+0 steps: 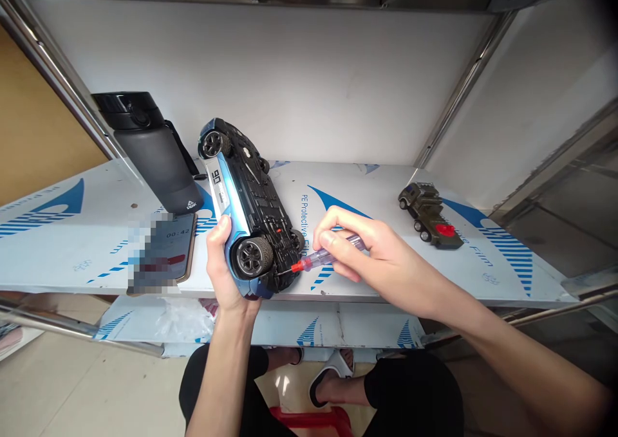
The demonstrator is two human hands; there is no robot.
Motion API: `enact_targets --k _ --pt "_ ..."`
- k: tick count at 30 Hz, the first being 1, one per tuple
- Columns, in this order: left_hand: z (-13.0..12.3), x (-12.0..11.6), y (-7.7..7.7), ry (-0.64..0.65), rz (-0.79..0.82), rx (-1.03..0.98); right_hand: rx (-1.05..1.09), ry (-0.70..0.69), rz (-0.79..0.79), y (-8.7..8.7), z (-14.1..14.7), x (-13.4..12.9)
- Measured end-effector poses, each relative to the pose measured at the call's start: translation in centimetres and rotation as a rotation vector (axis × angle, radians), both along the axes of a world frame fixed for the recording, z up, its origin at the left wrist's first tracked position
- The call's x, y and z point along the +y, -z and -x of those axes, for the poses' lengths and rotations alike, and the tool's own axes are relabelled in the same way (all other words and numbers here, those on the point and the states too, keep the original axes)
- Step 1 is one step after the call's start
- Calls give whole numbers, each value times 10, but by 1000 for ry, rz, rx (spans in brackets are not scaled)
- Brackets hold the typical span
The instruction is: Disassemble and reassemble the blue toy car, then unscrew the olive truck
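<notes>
The left hand (224, 263) grips a blue plastic toy car (246, 199); the right fingers (333, 244) pinch a clear red-tipped tool (318, 259), maybe a screwdriver, that could slip off the car.

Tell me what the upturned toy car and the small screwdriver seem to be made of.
The toy car looks like moulded plastic, with a matte, ribbed black underside and glossy blue shell; painted metal remains possible. Its tyres look like matte rubber or soft plastic. The screwdriver has a translucent purple plastic-looking handle and a thin metal-looking shaft.

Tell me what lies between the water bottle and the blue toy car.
Between the black water bottle and the blue toy car, the head view shows a black strap and the shelf's printed protective film.
</notes>
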State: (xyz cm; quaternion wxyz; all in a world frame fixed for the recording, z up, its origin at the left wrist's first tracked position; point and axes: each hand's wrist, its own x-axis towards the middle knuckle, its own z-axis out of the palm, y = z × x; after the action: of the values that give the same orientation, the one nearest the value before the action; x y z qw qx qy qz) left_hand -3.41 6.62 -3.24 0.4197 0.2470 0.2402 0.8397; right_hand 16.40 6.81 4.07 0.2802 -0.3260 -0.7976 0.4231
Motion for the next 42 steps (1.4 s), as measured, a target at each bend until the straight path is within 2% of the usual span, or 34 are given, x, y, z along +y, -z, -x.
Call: enact_targets --k 6,10,12,16,25,31,39,42 --pt "-1 -1 -1 38 -12 2 -81 -100 -73 -16 -1 4" --pt "0 -1 0 14 -13 19 -150 -143 -126 -25 2 8" --pt "1 -1 1 15 -21 9 -162 -131 -116 -25 4 8" --pt "1 -1 1 33 -28 -11 -201 -11 -116 -21 5 3" --pt "1 -2 1 -4 -8 -28 -176 -5 -198 -23 2 -3" --pt "2 -2 2 3 -4 -35 -162 90 -93 -16 8 -3" --pt "2 -1 3 25 -14 -46 -188 -37 -163 -25 -1 -3" --pt "2 -1 4 8 -5 -40 -196 -22 -181 -26 0 -4"
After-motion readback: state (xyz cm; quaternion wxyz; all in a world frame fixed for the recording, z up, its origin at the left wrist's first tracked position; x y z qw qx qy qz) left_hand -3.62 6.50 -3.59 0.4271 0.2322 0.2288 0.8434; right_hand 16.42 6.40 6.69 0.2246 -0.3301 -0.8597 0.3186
